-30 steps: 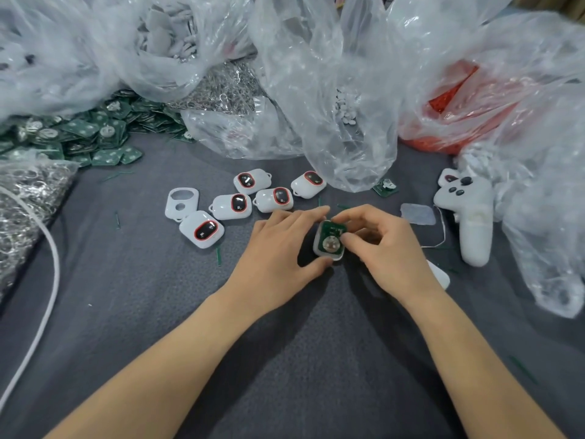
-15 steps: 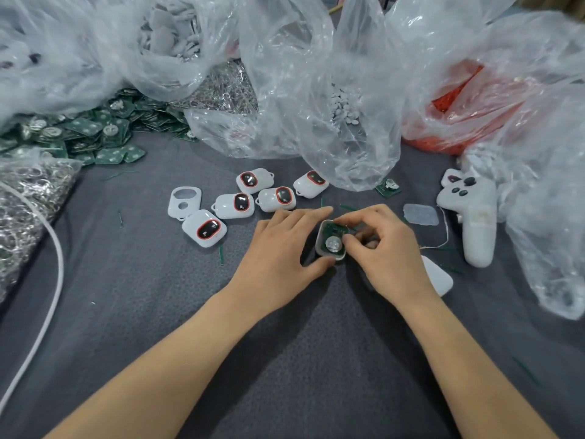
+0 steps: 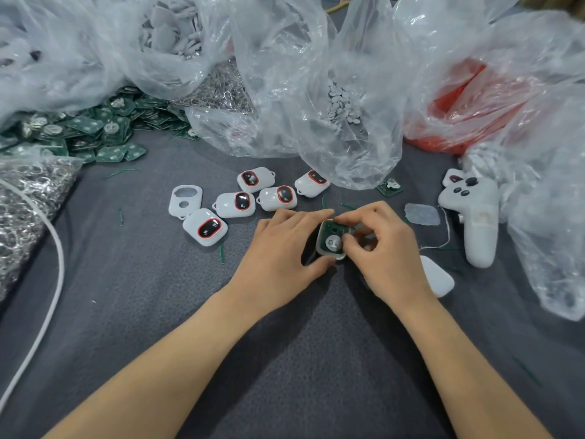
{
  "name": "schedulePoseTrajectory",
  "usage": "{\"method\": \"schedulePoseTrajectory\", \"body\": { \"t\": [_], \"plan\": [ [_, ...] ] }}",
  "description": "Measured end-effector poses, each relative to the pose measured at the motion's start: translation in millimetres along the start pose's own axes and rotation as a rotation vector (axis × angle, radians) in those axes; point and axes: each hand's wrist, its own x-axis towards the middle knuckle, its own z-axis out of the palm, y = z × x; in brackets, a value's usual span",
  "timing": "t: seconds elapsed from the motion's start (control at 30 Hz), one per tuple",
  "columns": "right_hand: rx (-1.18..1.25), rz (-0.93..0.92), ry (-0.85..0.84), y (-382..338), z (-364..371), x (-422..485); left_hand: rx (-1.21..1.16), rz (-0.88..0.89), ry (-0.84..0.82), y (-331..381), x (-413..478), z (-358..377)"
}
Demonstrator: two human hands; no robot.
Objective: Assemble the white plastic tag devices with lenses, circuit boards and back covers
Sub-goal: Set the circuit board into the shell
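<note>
A white tag shell (image 3: 331, 239) lies face down at the centre of the grey cloth, with a green circuit board and its round metal disc showing inside. My left hand (image 3: 285, 248) grips the shell from the left, thumb below and fingers over the top edge. My right hand (image 3: 383, 248) pinches the board at the shell's right side with curled fingers. A white back cover (image 3: 438, 278) lies just right of my right wrist. Several tags with red-ringed lenses (image 3: 205, 228) lie to the left, beside an empty front shell (image 3: 185, 200).
Clear plastic bags (image 3: 316, 90) crowd the back: white covers, small white pads, red lenses (image 3: 459, 99). Loose green boards (image 3: 95, 134) pile at the back left above a bag of metal rings (image 3: 28, 198). A white controller (image 3: 474, 213) stands right; a white cable (image 3: 47, 280) runs left.
My right fingers have shifted up along the shell's right side and now pinch the board near its top corner. The left hand keeps its hold on the shell.
</note>
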Motion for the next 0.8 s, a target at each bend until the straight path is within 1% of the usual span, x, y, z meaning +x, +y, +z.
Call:
{"method": "schedulePoseTrajectory", "body": {
  "t": [0.17,0.33,0.5,0.8],
  "plan": [
    [0.036,-0.020,0.004,1.1,1.5,-2.0,-0.003,0.000,0.001,-0.3,0.1,0.5],
    [0.127,-0.038,0.004,1.4,0.3,-4.6,-0.004,0.004,-0.006,-0.5,0.1,-0.2],
    [0.165,0.009,0.039,1.9,1.5,-4.5,0.009,0.009,-0.004,-0.3,0.4,0.0],
    [0.139,0.007,-0.004,2.0,-0.7,-1.8,-0.001,0.012,-0.010,-0.4,0.8,0.3]
  ]
}}
